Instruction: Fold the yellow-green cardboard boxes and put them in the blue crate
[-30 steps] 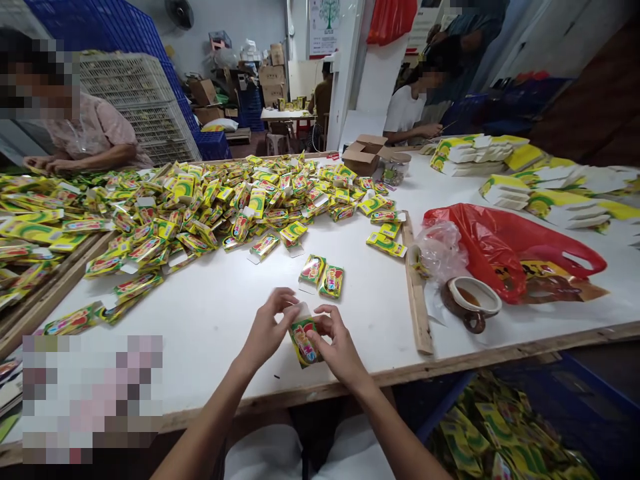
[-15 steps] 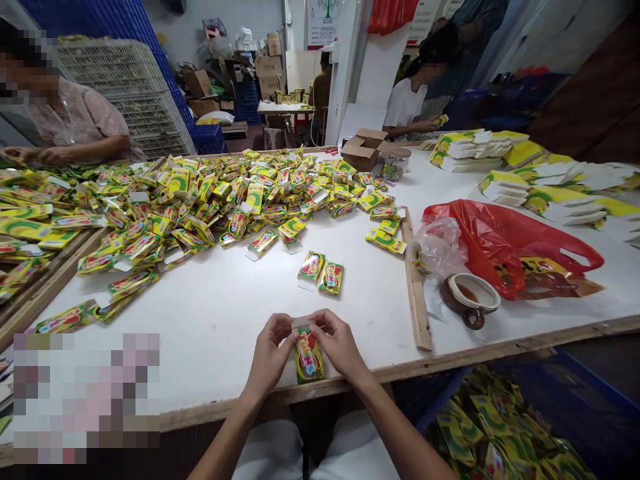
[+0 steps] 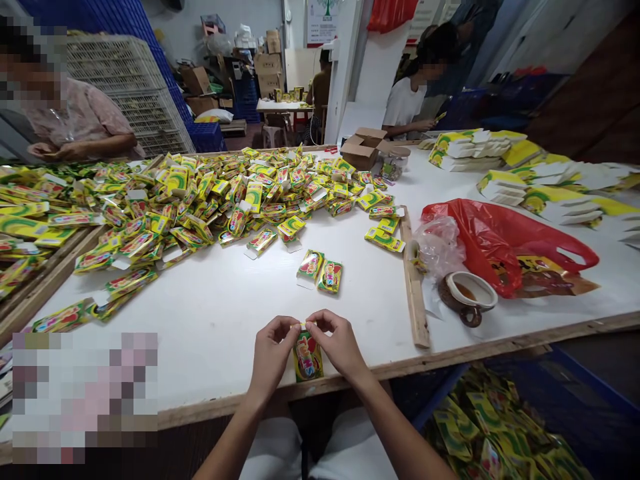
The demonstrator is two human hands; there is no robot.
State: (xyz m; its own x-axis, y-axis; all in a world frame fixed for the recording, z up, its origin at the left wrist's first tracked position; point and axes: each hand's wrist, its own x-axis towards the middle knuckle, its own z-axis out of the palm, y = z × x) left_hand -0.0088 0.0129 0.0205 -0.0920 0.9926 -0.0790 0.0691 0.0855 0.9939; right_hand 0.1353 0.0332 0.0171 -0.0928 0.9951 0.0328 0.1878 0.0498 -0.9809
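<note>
A small yellow-green printed carton (image 3: pixel 308 357) lies at the table's front edge, its top end towards the far side. My left hand (image 3: pixel 276 347) pinches the left corner of that top end between thumb and finger. At the right corner, my right hand (image 3: pixel 336 340) does the same, so both hands are closed on the carton's end flap. Just beyond my hands lie two similar cartons side by side, a left one (image 3: pixel 310 268) and a right one (image 3: pixel 331 276). A large heap of such cartons (image 3: pixel 200 200) spreads across the far and left table.
A wooden strip (image 3: pixel 416 287) divides the table on my right. Past it are a brown cup (image 3: pixel 467 297) with liquid, a red plastic bag (image 3: pixel 505 233) and stacks of flat cartons (image 3: pixel 470 150). Below right stands a blue crate (image 3: pixel 595 407) holding packets. Other people sit at the table.
The pale flap at the carton's top has been folded down and back under my fingertips. Both hands have stayed in nearly the same place.
</note>
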